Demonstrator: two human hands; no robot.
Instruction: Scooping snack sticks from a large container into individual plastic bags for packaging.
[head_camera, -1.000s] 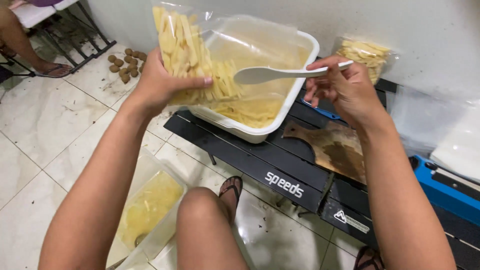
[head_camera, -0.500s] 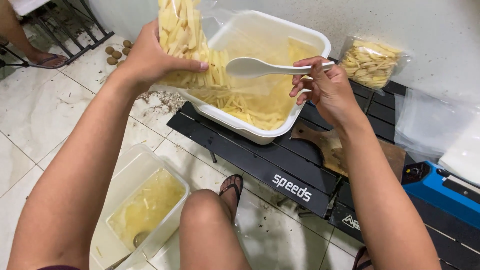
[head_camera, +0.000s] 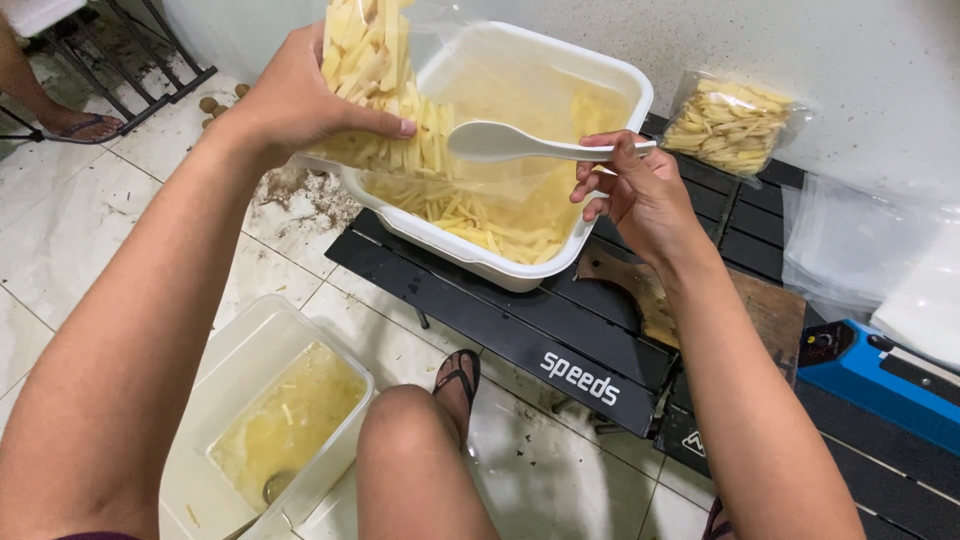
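Holding a clear plastic bag of raw potato sticks (head_camera: 375, 75) up over the tub, the left hand (head_camera: 300, 100) is clamped around the bag's side, thumb pressed across the front. The right hand (head_camera: 640, 195) pinches the handle of a white plastic spoon (head_camera: 510, 143), fingers curled shut on it, with the bowl of the spoon pointing toward the bag and sitting just beside the left thumb. Right under both hands is a big white tub (head_camera: 500, 265) with more cut potato sticks lying in cloudy liquid, resting on a low black slatted counter (head_camera: 520, 340). Past the right hand there's a filled bag of sticks (head_camera: 735, 125) lying against the wall, and off to its right a blue bag sealer (head_camera: 880, 375). Down below the left arm, on the tile floor, sits a second tub of yellowish water (head_camera: 285, 420).
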